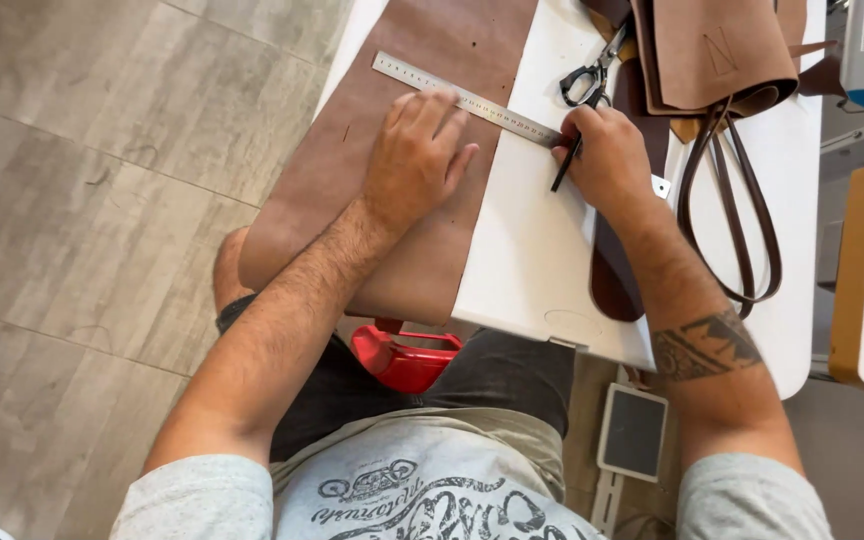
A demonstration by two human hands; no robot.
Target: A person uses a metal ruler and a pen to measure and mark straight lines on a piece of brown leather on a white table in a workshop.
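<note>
Floor [82, 200] far left, grey planks, nothing on it near the work.

Leather sheet [352, 170]: brown, lies flat across the left edge of the white table [542, 250] w/ its near end drooping off the edge toward the lap. That droop says soft, flexible, prob light-to-medium wt. Matte grain, so not slippery, but it can creep on the smooth tabletop if not pinned. A few small holes visible in it.

Left hand [417, 160]: fingers spread fairly wide, palm down, pressing on the leather w/ fingertips on the steel ruler [467, 100]. Holding nothing, just pinning. Ruler is thin, stiff, slick metal, laid diagonally from the leather onto bare table; will skate unless pressed down, so press mid-length as here.

Red plastic item [407, 358] under the table edge by the lap, can't tell what it is.

Right hand [607, 160]: fingers curled tight around a thin dark tool [564, 170], pen-style grip, tip down just beside the ruler's right end. Awl or marker, can't tell.

Scissors [592, 75] lie above the right hand, touching nothing in use. Further right: rolled leather pieces [712, 50] and dark brown straps [742, 210] looping over the table.

Judgement on handling the sheet: take by an edge w/ flat palm or two-hand pinch; avoid creasing. Scratches will show on the finish.
</note>
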